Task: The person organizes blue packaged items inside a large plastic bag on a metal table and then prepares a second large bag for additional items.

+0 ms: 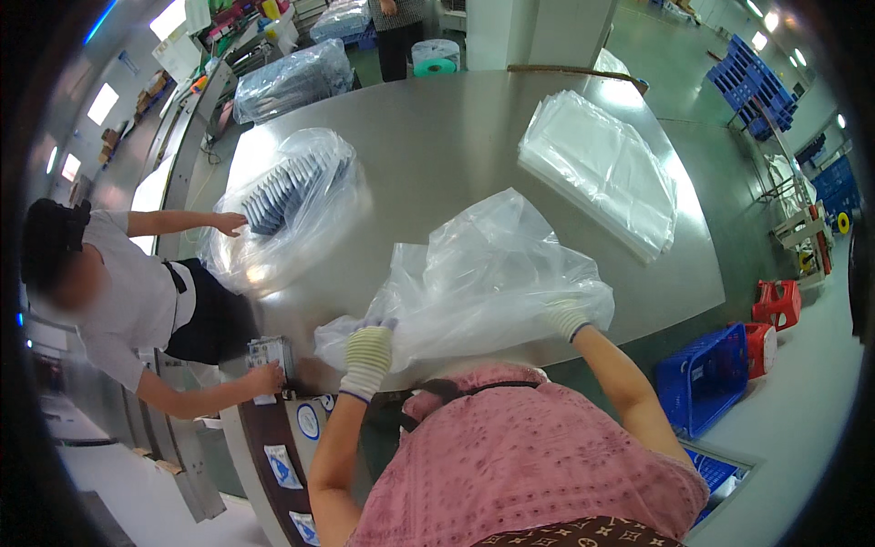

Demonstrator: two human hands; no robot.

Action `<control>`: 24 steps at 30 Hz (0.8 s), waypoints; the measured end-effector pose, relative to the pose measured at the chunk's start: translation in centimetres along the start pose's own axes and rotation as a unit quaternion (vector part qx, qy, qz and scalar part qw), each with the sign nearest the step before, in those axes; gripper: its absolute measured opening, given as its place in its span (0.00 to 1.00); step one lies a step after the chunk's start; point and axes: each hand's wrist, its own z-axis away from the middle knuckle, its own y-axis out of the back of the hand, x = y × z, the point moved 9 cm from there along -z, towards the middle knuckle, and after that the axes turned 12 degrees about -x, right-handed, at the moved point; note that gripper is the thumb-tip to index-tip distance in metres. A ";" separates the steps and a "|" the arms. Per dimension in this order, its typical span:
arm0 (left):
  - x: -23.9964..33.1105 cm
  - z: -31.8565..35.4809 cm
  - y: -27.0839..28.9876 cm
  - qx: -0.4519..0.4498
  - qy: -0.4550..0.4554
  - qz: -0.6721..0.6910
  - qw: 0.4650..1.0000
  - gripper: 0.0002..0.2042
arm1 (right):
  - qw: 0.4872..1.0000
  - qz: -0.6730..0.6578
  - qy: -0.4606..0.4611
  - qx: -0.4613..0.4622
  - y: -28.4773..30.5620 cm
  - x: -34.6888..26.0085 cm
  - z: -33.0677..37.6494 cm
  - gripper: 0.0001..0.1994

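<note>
A large clear plastic bag (pixel 483 273) lies crumpled and puffed up across the near part of the metal table. My left hand (pixel 367 358), in a white and yellow-green striped knit glove, grips the bag's near left edge. At the near right side my right hand (pixel 567 316), in a matching glove, is closed on the bag, its fingertips partly veiled by the film. Farther right lies a flat stack of clear plastic bags (pixel 602 169). To the left, another clear bag (pixel 310 242) holds a row of grey-blue packets (pixel 296 193).
At left, a co-worker (pixel 137 301) has one hand beside the filled bag and the other on a small stack at the table's near left corner. A blue crate (pixel 702 378) and red stools (pixel 777 304) stand on the right. Wrapped bundles (pixel 292 82) lie behind the table (pixel 428 137).
</note>
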 end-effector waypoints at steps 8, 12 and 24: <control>9.9 0.6 -1.7 -0.353 -0.195 0.249 0.880 0.28 | 0.985 0.047 0.150 0.078 0.9 -9.4 -0.8 0.22; -3.6 1.2 -1.8 -0.188 0.094 -0.024 0.977 0.14 | 0.968 0.002 0.079 0.236 12.4 -3.9 0.8 0.22; -15.1 -0.4 -8.0 0.148 0.109 0.844 0.505 0.18 | 0.952 0.246 0.029 -0.181 4.7 -7.4 13.9 0.22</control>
